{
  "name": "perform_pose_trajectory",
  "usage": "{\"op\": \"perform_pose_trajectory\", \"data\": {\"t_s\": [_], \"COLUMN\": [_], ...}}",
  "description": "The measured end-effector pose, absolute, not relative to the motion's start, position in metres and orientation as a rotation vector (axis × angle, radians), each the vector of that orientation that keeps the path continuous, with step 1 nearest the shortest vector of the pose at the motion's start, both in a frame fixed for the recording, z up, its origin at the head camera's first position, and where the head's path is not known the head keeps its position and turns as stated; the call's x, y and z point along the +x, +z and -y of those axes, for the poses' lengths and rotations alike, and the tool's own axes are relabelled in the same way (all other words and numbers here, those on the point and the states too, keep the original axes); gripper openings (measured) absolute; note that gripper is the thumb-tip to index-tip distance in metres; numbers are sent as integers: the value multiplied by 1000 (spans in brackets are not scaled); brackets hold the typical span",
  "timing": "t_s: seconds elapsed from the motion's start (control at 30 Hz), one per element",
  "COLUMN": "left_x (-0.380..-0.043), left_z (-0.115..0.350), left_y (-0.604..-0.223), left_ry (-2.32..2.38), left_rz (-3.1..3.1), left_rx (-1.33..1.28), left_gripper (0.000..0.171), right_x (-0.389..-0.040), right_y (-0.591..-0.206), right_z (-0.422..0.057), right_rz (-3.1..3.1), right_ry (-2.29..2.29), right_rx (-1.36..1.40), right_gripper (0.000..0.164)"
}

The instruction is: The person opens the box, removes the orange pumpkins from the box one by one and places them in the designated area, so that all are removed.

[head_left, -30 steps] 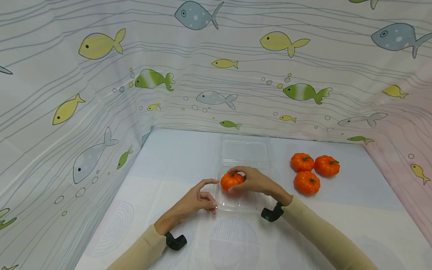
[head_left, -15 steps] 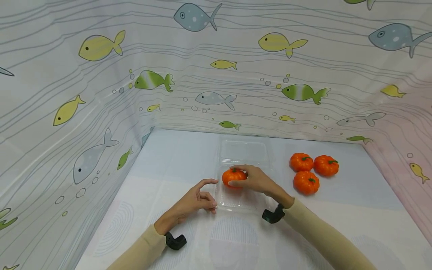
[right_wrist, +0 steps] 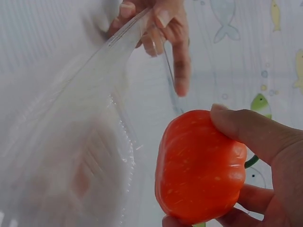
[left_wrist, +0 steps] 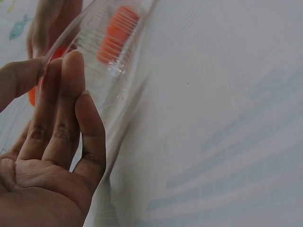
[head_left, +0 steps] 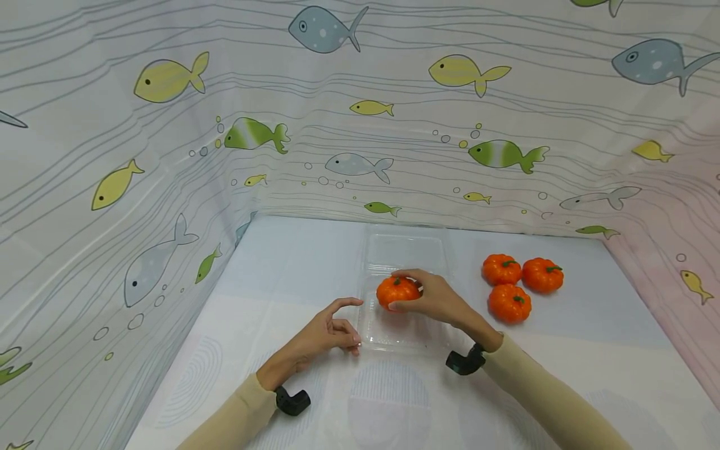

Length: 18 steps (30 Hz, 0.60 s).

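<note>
My right hand (head_left: 435,297) grips a small orange pumpkin (head_left: 396,292) with a green stem. It is over the near half of a clear plastic clamshell box (head_left: 405,337), whose lid lies folded back. In the right wrist view, thumb and fingers hold the pumpkin (right_wrist: 199,170) from opposite sides. My left hand (head_left: 320,334) is at the box's left edge, digits spread and loosely bent. In the left wrist view, the fingers (left_wrist: 61,127) of that hand meet the clear rim (left_wrist: 71,28). Whether they press or only touch it, I cannot tell.
Several fish are printed on the curtain (head_left: 304,131) behind and beside the white table (head_left: 292,262). To the right of the box, three more pumpkins (head_left: 509,304) sit close together. An orange shape (left_wrist: 118,35) appears through ribbed plastic in the left wrist view.
My right hand has shifted right and slightly away from me with the pumpkin, which moved off the box's left edge toward its middle. My left hand has stayed in place.
</note>
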<state>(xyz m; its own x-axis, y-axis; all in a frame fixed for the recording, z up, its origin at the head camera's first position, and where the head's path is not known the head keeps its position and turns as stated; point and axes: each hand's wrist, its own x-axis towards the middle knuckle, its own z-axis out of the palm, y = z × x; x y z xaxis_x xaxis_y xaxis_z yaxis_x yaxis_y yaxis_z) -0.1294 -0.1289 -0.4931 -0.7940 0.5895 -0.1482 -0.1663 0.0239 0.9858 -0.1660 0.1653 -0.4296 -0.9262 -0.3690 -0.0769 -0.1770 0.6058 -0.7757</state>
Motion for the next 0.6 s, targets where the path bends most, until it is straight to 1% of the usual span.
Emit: {"op": "perform_pose_trajectory", "data": {"t_s": [0.33, 0.6], "left_x": [-129, -129], "left_z": [129, 130], "left_y": [-492, -491], "left_ry": [1830, 1828], "left_rz": [-1764, -1760], "left_rx": [430, 430], "left_gripper": [78, 78], "right_x": [-162, -157], "right_y": [-426, -424], "right_z": [-178, -188], "right_rz": [-2666, -2679], "right_ry": [-1274, -1310], "right_rx": [-614, -642], "right_gripper": [66, 68]}}
